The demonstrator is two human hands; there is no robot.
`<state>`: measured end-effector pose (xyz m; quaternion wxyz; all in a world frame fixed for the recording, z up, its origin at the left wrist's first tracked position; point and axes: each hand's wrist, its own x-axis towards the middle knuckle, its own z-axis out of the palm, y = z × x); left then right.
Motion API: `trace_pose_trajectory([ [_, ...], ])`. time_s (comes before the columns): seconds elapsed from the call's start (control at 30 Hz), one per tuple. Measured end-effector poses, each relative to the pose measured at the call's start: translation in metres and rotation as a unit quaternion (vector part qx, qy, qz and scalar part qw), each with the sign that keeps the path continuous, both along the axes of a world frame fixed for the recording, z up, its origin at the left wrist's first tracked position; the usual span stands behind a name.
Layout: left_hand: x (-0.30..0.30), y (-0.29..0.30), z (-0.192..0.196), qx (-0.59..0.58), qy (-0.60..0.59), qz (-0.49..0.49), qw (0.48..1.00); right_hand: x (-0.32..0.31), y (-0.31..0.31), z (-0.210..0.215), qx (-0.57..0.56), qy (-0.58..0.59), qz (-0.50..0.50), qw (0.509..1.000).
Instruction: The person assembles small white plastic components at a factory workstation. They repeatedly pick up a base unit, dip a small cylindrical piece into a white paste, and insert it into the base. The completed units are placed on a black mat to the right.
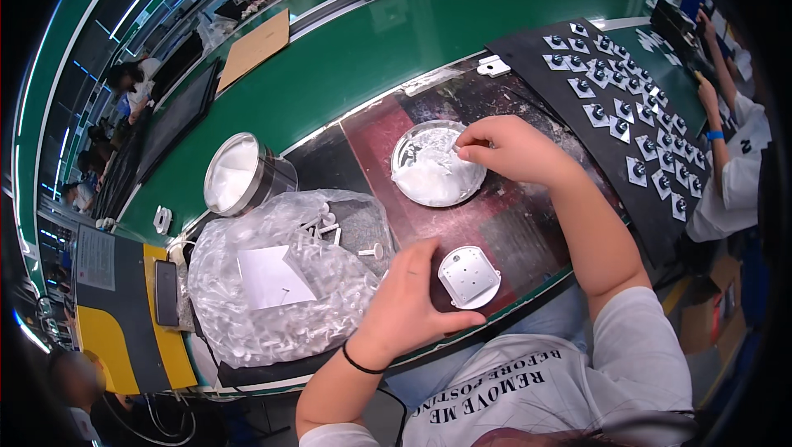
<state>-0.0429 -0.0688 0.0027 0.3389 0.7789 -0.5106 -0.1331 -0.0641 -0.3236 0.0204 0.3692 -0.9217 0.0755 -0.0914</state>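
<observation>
My left hand (pixel 417 298) is beside a white round part (pixel 470 276) with a flat-topped plate and small holes. Its thumb and fingers are spread along the part's left and near side; whether they touch it I cannot tell. Over the right side of a shallow round metal dish (pixel 396 152), my right hand (pixel 516 150) has its fingertips pinched together. A heap of white material (pixel 427 183) fills much of that dish. What the pinched fingers hold, if anything, is too small to make out.
A clear plastic bag (pixel 214 282) of white plug-like pieces lies left, with a paper sheet (pixel 276 276) on it. Behind stands a metal tin (pixel 262 191) of white material. Many white-and-dark parts (pixel 623 109) cover a black mat at right, near a co-worker's arms (pixel 716 117).
</observation>
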Motion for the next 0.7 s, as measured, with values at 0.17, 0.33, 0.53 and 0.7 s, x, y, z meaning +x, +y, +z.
trace_pose_trajectory([
  [0.17, -0.004, -0.006, -0.011, -0.004, -0.028, -0.023, 0.999, -0.004, 0.006, 0.006, 0.246, 0.032, 0.036, 0.968],
  [0.33, -0.005, -0.009, -0.013, -0.015, -0.045, -0.028, 0.998, -0.003, 0.007, 0.006, 0.307, 0.038, 0.068, 0.949],
  [0.53, -0.006, -0.010, -0.009, -0.025, -0.006, -0.022, 0.999, -0.003, 0.009, 0.002, 0.357, 0.026, 0.070, 0.931],
  [0.7, 0.003, -0.005, -0.001, -0.062, 0.005, 0.041, 0.997, -0.003, 0.028, -0.005, 0.430, 0.007, 0.149, 0.890],
])
